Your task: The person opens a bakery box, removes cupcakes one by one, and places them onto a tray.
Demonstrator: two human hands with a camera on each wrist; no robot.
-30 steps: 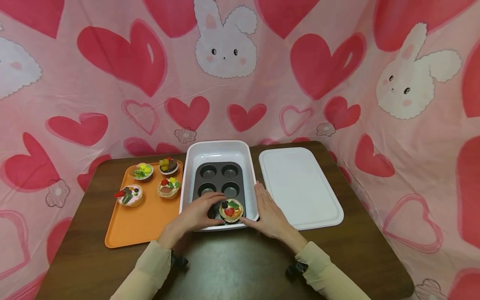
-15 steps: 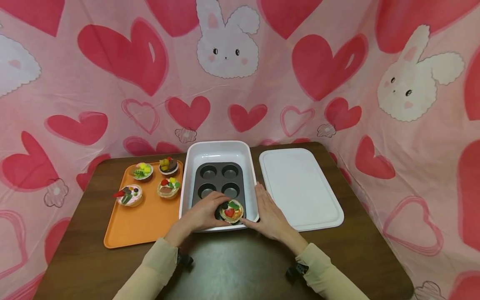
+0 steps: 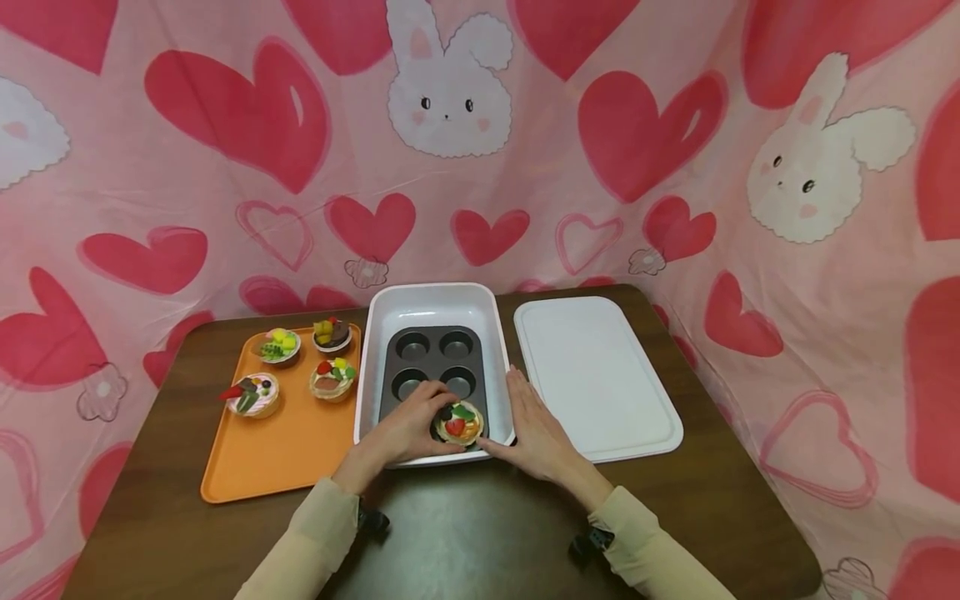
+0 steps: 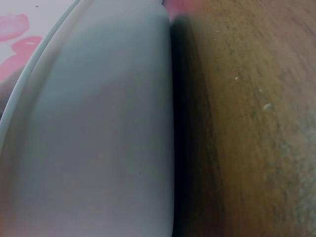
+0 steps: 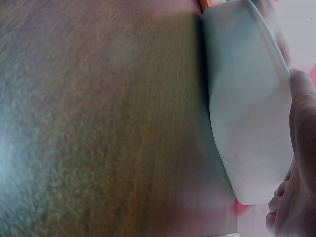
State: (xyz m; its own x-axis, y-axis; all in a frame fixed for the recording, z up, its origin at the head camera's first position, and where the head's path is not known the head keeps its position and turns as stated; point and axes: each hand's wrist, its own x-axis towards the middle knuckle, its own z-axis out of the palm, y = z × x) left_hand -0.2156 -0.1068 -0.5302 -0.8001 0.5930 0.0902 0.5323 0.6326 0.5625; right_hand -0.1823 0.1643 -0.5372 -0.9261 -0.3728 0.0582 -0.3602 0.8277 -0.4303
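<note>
A small fruit tart [image 3: 459, 423] sits at the near right cup of a dark muffin tin [image 3: 437, 356]. My left hand [image 3: 408, 427] holds its left side, thumb in front and fingers curled behind. The tin lies inside a deep white baking dish [image 3: 437, 297]. My right hand [image 3: 542, 431] keeps its fingers straight along the dish's right side, and its thumb reaches over the near rim close to the tart. Each wrist view shows mostly the dish's outer wall; the right thumb [image 5: 303, 113] is at the rim. The tin's near left cup is hidden by my left hand.
To the left, an orange tray [image 3: 262, 458] bears several topped cupcakes and tarts, among them a pink one [image 3: 253, 395] and a chocolate one [image 3: 332, 335]. A white board [image 3: 600, 375] lies right of the dish. A heart-patterned cloth [image 3: 480, 208] hangs behind the brown table [image 3: 480, 533].
My left hand has moved slightly right and its fingers and thumb have closed in on the tart. The right hand stays about where it was, and the head view has shifted a little.
</note>
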